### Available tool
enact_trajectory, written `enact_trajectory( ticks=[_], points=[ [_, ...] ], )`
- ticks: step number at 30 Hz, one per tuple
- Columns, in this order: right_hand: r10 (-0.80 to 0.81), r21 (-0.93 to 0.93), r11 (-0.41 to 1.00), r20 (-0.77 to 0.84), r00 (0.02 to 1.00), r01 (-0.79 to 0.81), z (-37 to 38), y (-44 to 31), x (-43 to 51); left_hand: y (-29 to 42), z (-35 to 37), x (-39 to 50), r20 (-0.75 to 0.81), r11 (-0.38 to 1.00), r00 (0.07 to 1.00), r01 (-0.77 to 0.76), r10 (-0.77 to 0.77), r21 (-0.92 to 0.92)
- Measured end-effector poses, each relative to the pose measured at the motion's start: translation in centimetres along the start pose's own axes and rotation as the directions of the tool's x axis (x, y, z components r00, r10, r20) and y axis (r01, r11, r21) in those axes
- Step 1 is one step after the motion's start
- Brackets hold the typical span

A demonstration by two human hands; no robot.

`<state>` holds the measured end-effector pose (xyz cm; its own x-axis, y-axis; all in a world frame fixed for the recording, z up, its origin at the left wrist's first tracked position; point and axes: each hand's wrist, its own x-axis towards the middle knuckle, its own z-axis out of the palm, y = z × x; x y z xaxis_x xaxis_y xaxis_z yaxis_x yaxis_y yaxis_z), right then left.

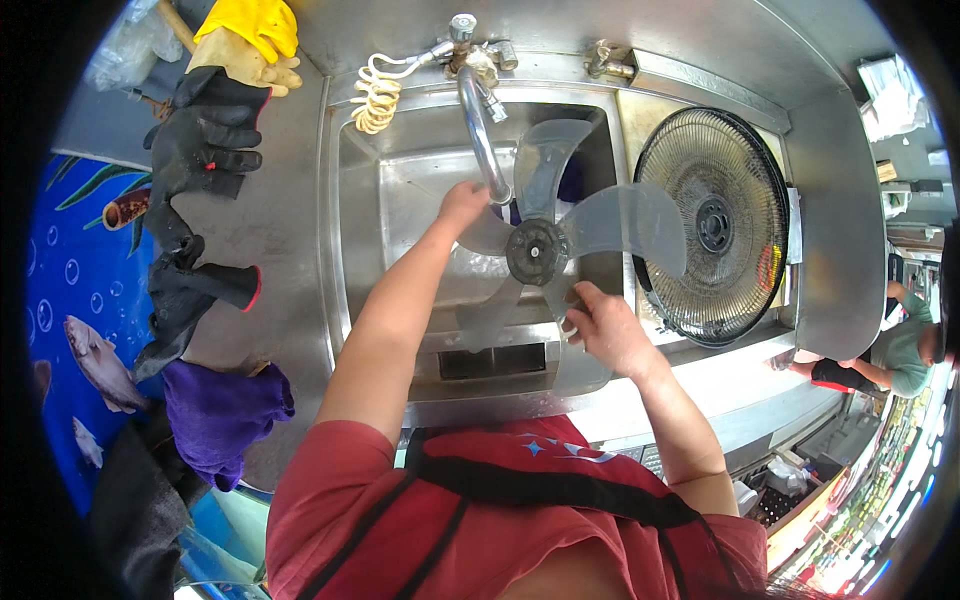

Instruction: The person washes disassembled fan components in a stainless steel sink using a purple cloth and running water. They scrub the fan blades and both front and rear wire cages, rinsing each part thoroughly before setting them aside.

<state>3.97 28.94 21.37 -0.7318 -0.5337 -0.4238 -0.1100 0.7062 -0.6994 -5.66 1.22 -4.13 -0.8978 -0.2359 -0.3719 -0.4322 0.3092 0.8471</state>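
Observation:
A clear plastic fan blade [622, 225] assembly with several blades and a dark round hub [536, 252] is held over a stainless steel sink [397, 180]. My left hand [463, 208] grips the tip of its left blade, close beside the spout of the chrome faucet [480, 127]; part of the fingers is hidden. My right hand [606, 330] pinches the edge of a lower blade, with something small and whitish at the fingertips that I cannot make out. Under the blades, a dark purple cloth [574, 178] shows in part inside the sink.
Right of the sink a round black fan grille [711, 225] leans on the counter. Black rubber gloves [202, 157], a yellow glove [251, 26] and a purple cloth [225, 412] hang over the left steel edge. A coiled hose [375, 97] hangs behind. Another person [900, 349] is far right.

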Motion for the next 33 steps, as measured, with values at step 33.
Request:
enact_trajectory(
  ticks=[33],
  points=[
    [0.069, 0.416, 0.893, -0.502, 0.862, 0.171, 3.4, 7.2, 3.1, 5.8, -3.8, -10.4, 0.109, 0.455, 0.978, 0.180, -0.177, -0.872]
  ],
)
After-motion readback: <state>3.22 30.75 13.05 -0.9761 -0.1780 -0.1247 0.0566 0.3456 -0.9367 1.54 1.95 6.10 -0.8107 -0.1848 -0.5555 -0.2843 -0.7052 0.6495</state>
